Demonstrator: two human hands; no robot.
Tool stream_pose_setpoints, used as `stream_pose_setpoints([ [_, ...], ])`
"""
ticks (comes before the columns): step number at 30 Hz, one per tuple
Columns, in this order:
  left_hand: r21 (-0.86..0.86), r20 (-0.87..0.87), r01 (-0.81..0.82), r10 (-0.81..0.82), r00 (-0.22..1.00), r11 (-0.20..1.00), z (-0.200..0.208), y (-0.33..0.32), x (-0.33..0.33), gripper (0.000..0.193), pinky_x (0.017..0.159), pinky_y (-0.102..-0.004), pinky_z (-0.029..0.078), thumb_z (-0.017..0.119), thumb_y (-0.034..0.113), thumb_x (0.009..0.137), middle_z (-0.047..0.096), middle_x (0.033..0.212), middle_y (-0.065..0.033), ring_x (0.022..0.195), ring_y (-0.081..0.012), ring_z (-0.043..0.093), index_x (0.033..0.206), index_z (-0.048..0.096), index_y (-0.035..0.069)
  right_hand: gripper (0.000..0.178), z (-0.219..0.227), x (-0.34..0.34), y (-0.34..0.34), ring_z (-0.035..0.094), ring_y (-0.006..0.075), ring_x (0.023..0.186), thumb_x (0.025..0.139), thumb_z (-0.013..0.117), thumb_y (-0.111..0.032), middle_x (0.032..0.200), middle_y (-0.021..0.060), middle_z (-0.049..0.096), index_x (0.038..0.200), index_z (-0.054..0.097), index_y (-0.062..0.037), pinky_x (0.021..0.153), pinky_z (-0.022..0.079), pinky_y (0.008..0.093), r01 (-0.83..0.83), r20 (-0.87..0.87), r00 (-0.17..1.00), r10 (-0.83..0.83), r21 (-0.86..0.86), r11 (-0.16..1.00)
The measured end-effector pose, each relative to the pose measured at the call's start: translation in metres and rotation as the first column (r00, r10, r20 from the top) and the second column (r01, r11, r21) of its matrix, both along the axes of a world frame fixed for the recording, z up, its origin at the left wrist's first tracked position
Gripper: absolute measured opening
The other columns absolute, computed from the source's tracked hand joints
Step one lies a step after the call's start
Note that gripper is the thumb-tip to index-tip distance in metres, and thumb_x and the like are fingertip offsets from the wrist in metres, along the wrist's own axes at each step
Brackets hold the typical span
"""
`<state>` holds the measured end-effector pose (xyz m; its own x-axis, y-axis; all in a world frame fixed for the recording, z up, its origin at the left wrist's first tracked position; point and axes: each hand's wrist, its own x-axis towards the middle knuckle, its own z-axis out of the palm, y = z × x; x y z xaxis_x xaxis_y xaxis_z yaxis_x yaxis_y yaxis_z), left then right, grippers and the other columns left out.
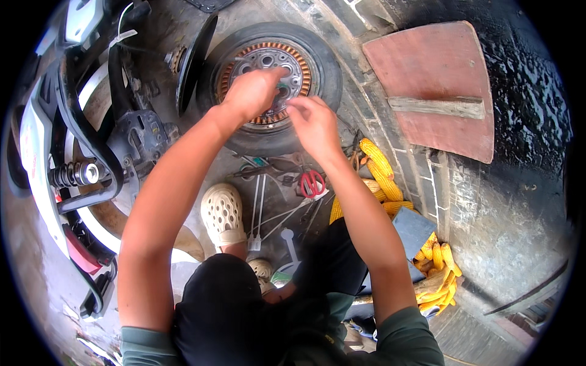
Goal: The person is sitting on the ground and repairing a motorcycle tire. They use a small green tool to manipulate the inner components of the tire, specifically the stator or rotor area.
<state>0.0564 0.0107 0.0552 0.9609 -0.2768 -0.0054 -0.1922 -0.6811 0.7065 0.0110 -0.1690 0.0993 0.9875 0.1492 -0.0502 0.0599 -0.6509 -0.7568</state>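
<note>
Left hand [256, 91] curled over the hub [267, 61], right hand [314, 122] with thumb and fingertips drawn close together above the near right part of the coil ring [295, 53]; cannot tell whether either is clamped on anything. On the floor [213, 171], wheel [329, 73] flat, round, open face and axle line pointing up, its middle directly under the left hand, its near right side under the right. Beyond its near edge, red-handled scissors [312, 183], apart from both hands.
</note>
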Motion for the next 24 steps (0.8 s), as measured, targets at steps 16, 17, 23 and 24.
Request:
stream_pose_setpoints([
  [16,-0.12,0.169,-0.087,0.106,0.98,0.989,-0.017,-0.004,-0.025,0.035,0.072,-0.0432,0.059,0.066,0.002,0.092,0.071,0.108,-0.0079,0.085,-0.0349,0.071,0.124,0.067,0.018,0.015,-0.039,0.037,0.008,0.071,0.0355,0.087,0.083,0.078,-0.018,0.094,0.0132,0.071,0.092,0.079,-0.0067,0.08,0.056,0.0459,-0.046,0.05,0.997,0.061,-0.259,0.965],
  [17,-0.1,0.216,-0.058,0.079,0.973,0.993,-0.02,-0.003,-0.024,0.037,0.071,-0.0427,0.059,0.067,0.001,0.091,0.07,0.109,-0.007,0.085,-0.0342,0.071,0.123,0.068,0.018,0.014,-0.04,0.039,0.006,0.071,0.0356,0.088,0.083,0.078,-0.018,0.094,0.0134,0.071,0.092,0.079,-0.0066,0.08,0.056,0.0459,-0.06,0.051,0.996,0.075,-0.245,0.968],
  [23,-0.029,0.315,0.022,-0.012,0.949,0.999,-0.013,-0.002,-0.02,0.041,0.067,-0.0407,0.061,0.068,-0.002,0.082,0.067,0.118,-0.0024,0.083,-0.0314,0.071,0.117,0.069,0.018,0.014,-0.039,0.045,-0.002,0.07,0.0364,0.089,0.083,0.077,-0.017,0.095,0.0148,0.073,0.091,0.079,-0.0059,0.082,0.057,0.0457,-0.14,0.043,0.987,0.152,-0.214,0.967],
  [24,-0.033,0.305,0.046,-0.034,0.952,0.998,-0.014,0.0,-0.017,0.04,0.067,-0.0406,0.061,0.068,-0.002,0.081,0.067,0.118,-0.0021,0.083,-0.0313,0.071,0.116,0.07,0.018,0.014,-0.036,0.046,0.0,0.07,0.0366,0.089,0.083,0.076,-0.016,0.095,0.0152,0.073,0.092,0.079,-0.0055,0.082,0.057,0.0457,-0.147,0.039,0.986,0.159,-0.229,0.962],
])
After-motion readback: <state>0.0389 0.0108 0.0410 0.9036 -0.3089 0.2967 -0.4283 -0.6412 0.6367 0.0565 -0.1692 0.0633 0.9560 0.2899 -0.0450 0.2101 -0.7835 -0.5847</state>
